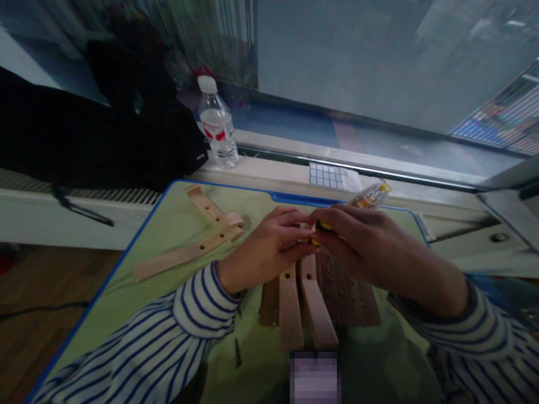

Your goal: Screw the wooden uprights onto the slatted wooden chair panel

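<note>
My right hand [357,241] is closed around a yellow-and-black handle [324,226], which looks like a screwdriver's; most of it is hidden by the fingers. Against it, my left hand [273,238] has its fingers bent together at the tool's end, and what they pinch is hidden. Below both hands, two bent wooden strips with holes, a left strip [290,314] and a right strip [319,314], lie side by side over a brown board [349,297] dotted with small metal screws. Their upper ends disappear under my fingers.
A joined pair of drilled wooden strips [189,255] lies on the green table [160,235] at left. Nearer me is a loose screw [238,352]. A water bottle [218,126] and a clear plastic packet [370,195] stand beyond, by the window ledge; black fabric [105,129] lies left.
</note>
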The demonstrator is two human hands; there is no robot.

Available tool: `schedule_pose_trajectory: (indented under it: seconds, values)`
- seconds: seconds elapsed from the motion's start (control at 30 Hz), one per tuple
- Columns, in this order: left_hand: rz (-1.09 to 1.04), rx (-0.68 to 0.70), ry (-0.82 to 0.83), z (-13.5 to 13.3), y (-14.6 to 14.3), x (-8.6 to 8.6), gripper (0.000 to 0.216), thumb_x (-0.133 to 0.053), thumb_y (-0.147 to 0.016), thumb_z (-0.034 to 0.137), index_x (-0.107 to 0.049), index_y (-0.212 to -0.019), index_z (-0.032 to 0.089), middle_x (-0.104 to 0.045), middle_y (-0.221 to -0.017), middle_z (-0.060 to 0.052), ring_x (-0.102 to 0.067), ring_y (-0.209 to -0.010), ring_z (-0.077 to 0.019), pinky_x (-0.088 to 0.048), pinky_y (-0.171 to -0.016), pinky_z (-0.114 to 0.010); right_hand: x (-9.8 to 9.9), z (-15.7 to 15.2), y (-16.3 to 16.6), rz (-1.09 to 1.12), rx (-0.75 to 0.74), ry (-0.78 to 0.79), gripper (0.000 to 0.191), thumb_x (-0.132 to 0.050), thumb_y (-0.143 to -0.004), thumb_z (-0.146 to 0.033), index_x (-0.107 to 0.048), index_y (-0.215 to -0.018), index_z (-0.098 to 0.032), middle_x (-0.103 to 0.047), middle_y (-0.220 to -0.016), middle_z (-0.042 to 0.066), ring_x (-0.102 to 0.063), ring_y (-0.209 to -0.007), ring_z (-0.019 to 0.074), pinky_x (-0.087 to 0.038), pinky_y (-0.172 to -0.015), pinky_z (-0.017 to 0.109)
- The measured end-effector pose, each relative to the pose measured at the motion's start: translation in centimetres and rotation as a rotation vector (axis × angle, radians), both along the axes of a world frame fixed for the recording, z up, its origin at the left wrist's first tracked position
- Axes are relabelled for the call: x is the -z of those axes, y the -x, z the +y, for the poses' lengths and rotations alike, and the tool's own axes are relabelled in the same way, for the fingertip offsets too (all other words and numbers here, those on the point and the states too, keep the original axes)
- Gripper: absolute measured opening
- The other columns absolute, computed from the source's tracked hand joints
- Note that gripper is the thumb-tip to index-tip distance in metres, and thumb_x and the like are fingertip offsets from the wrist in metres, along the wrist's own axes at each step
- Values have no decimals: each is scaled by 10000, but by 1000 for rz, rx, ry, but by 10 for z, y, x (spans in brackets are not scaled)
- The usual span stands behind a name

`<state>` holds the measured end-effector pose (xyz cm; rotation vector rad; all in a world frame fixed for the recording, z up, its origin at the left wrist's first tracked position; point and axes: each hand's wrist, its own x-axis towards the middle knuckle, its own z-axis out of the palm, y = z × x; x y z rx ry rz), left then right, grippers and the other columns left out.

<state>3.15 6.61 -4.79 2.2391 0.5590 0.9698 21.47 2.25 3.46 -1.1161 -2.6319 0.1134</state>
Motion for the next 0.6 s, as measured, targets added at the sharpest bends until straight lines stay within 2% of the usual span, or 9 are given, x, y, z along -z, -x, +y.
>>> schedule_pose_trajectory:
  seconds: [0.17,0.27,0.47,0.6]
  values:
    - [-28,-162,-59,-7,-4,4,156,-696,-784,332,-707,-874,205,-625,-1094,-77,-541,-1063,-223,-461,-928,-431,-1,1,-4,-76,12,25,273,-448,-938,-244,-509,-1187,-150,-646,-952,73,-588,-827,179,-440,-702,310]
    - [-36,-213,-76,-11,-6,7,160,-685,-792,355,-711,-854,210,-620,-1095,-74,-530,-1071,-221,-461,-919,-429,-6,3,-7,-156,-11,-2,277,-401,-958,-296,-538,-1140,-139,-651,-916,75,-591,-802,183,-427,-711,323]
    - [-4,-168,-72,-11,-2,5,167,-627,-843,338,-706,-920,213,-588,-1143,-77,-511,-1091,-210,-436,-952,-438,-16,12,-6,-359,-117,-128,296,-383,-948,-362,-563,-1028,-142,-611,-792,47,-532,-692,173,-361,-621,315]
    - [10,-134,-65,-7,0,4,144,-631,-840,335,-714,-877,224,-595,-1131,-65,-500,-1107,-219,-411,-972,-445,-16,21,-2,-404,-249,-223,306,-335,-954,-363,-558,-900,-159,-563,-732,32,-476,-645,163,-299,-562,315]
